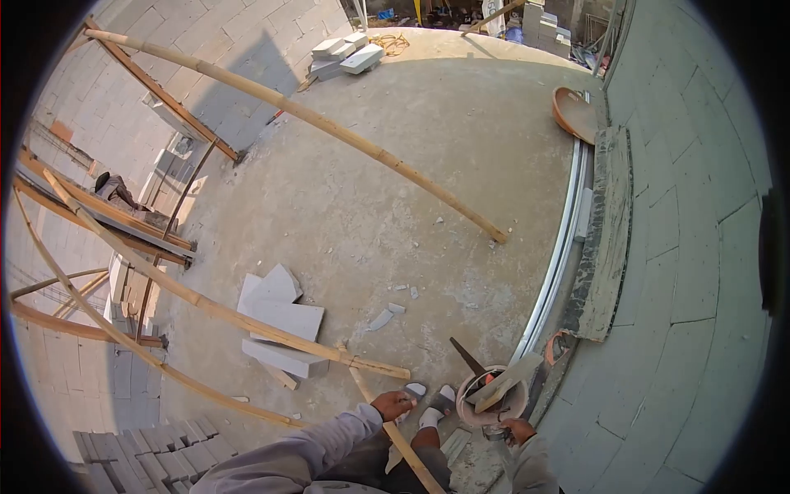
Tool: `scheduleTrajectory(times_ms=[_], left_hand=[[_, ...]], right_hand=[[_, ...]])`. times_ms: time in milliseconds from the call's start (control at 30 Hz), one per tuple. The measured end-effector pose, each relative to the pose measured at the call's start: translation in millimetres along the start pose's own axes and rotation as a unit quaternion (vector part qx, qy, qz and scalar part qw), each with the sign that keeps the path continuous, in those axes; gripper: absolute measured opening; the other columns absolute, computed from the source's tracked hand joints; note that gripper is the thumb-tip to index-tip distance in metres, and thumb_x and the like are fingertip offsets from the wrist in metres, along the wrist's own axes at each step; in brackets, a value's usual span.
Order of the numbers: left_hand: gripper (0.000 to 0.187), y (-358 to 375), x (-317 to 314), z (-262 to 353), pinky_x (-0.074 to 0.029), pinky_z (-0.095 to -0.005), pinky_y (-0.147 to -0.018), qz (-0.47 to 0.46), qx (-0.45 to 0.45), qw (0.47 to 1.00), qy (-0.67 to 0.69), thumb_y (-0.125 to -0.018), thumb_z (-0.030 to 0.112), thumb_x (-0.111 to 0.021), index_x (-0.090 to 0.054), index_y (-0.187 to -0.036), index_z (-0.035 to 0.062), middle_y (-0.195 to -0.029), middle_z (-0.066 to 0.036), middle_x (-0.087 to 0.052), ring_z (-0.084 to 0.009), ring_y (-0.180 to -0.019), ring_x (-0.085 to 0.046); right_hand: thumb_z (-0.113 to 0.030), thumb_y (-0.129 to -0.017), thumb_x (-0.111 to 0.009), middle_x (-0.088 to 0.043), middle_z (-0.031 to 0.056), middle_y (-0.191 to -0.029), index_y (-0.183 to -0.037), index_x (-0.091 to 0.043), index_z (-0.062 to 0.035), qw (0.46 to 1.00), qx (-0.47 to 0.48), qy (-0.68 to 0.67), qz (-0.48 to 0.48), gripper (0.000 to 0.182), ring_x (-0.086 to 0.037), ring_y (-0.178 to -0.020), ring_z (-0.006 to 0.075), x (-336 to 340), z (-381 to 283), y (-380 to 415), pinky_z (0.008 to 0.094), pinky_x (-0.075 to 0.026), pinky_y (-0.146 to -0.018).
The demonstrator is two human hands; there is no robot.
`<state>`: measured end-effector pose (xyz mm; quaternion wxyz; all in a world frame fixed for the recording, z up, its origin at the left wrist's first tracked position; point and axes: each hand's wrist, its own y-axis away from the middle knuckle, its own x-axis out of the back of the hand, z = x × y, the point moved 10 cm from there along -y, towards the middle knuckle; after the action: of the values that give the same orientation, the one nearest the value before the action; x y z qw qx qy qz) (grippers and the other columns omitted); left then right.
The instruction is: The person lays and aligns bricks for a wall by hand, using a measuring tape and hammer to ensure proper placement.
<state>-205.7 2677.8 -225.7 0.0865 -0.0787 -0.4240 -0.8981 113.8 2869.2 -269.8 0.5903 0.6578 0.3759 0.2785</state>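
My right hand (518, 431) is closed at the near rim of a round bucket (467, 414), beside a small grey metal piece (494, 432). What its fingers grip is too small to make out. A hand saw (467, 356), a flat board (510, 383) and something orange stick out of the bucket. My left hand (394, 405) has its fingers curled, above my feet, where a bamboo pole (407, 454) passes beneath it. Whether the fingers hold the pole or some small thing is hidden.
Bamboo props (329, 128) slant across the left side. White blocks (288, 319) lie on the concrete floor (395, 230). Metal channels (559, 255), a long mortar-stained board (606, 239) and an orange basin (573, 115) line the right block wall (683, 247). Someone (119, 191) is beyond the left frames.
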Motion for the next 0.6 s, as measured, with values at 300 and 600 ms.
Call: scheduleTrajectory(times_ms=[300, 600], left_hand=[[0.062, 107.8, 16.5, 140.8, -0.044, -0.0354, -0.091, -0.090, -0.217, 0.963, 0.135, -0.084, 0.038, -0.063, -0.043, -0.131, 0.0039, -0.118, -0.017, -0.055, -0.0246, -0.107, -0.054], [0.055, 173.8, 88.1, 56.3, -0.051, -0.0301, -0.070, -0.094, -0.133, 0.954, 0.252, -0.079, 0.038, -0.070, -0.051, -0.117, 0.0026, -0.099, -0.011, -0.062, -0.0180, -0.078, -0.061]], right_hand=[[-0.024, -0.088, -0.050, -0.061, 0.0108, -0.074, -0.097, -0.057, -0.0005, 0.956, 0.183, -0.138, -0.184, 0.026, -0.055, -0.049, 0.0209, -182.1, -133.2, 117.3, 0.0311, -0.045, -0.046], [-0.043, -0.091, -0.047, -0.063, 0.0185, -0.099, -0.112, -0.053, 0.0015, 0.824, 0.423, 0.371, 0.069, 0.050, -0.061, -0.094, 0.0311, -306.6, -181.0, 195.2, 0.0364, -0.048, -0.080]])
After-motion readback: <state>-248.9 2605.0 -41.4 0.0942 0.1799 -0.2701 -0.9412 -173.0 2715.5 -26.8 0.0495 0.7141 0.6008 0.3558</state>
